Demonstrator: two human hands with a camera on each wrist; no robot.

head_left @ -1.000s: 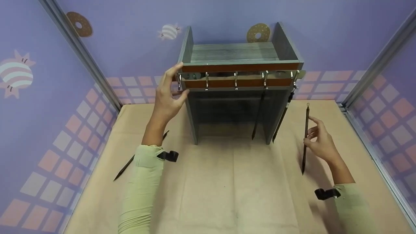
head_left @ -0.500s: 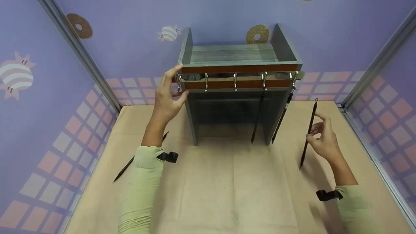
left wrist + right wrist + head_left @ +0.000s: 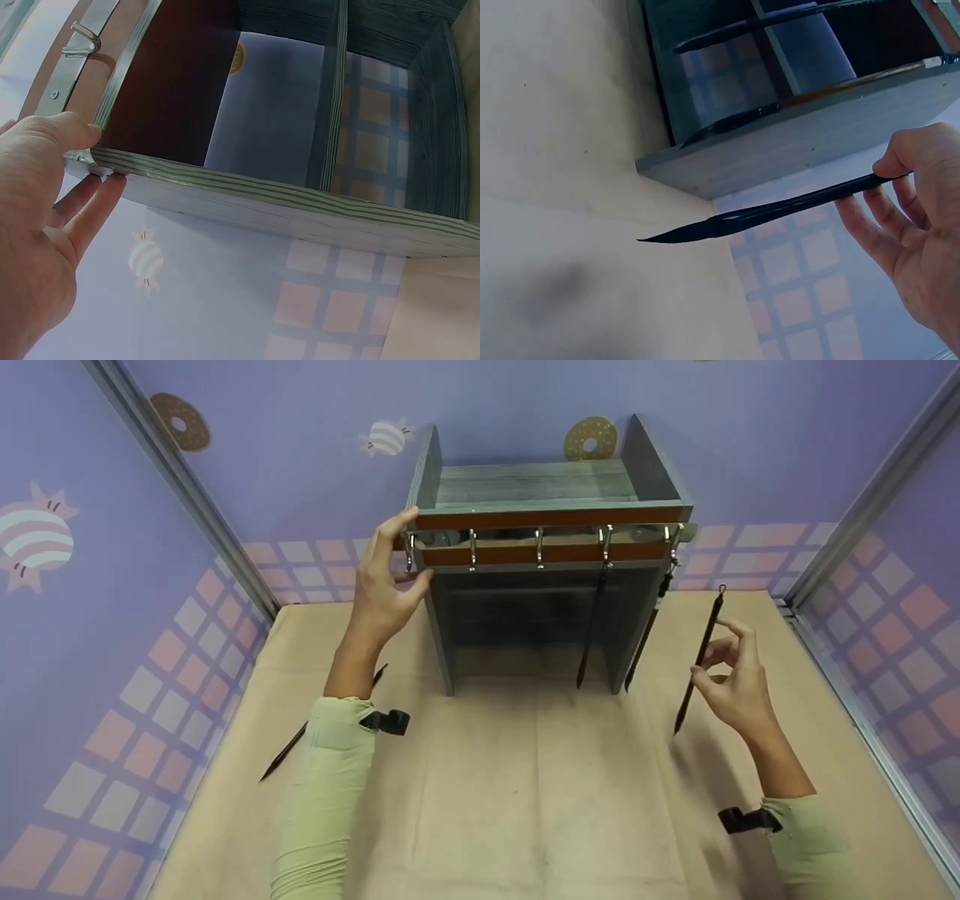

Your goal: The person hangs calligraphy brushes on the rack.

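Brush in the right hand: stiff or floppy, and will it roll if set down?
The brush looks stiff: its shaft stays straight though the right hand pinches it only partway along. Probably light, since fingertips alone carry it. The slim round handle seems apt to roll on the table; its pointed tuft likely bends if pressed.

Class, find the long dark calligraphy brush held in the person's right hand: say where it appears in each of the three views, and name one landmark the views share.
Head view: long dark calligraphy brush right of centre, tilted, tip down, pinched by the right hand.
Left wrist view: not in it.
Right wrist view: it crosses the middle, tip pointing left.
Shared landmark: the grey wooden rack.
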